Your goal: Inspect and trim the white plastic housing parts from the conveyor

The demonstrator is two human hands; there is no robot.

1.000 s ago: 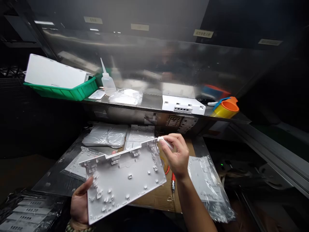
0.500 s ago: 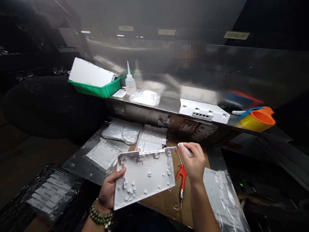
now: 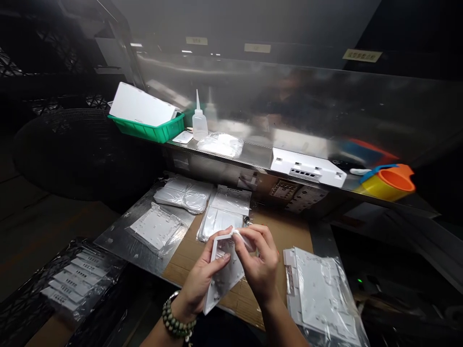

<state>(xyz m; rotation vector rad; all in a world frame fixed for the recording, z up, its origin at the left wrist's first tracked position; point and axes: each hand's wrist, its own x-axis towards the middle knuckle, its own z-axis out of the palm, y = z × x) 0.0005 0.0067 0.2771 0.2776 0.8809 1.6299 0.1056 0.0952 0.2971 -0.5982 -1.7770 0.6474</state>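
My left hand [image 3: 204,279], with a bead bracelet on the wrist, grips a white plastic housing panel [image 3: 221,278] that stands nearly on edge in front of me. My right hand [image 3: 257,264] is closed in a pinch on a small white stick-like piece [image 3: 241,237] pressed against the panel's top corner. Both hands meet over a brown cardboard sheet [image 3: 289,231] on the bench.
Bagged white panels lie at left [image 3: 155,226], centre [image 3: 226,212] and right [image 3: 318,294]. A steel shelf [image 3: 253,156] carries a green bin [image 3: 152,130], a squeeze bottle [image 3: 199,126], a white router case [image 3: 307,168] and a yellow-orange tape roll [image 3: 388,183]. Bagged labelled parts [image 3: 68,284] sit lower left.
The panel has swung from lying flat and face-up to nearly edge-on. My hands have drawn together and lower. The red air gun is now hidden behind them.
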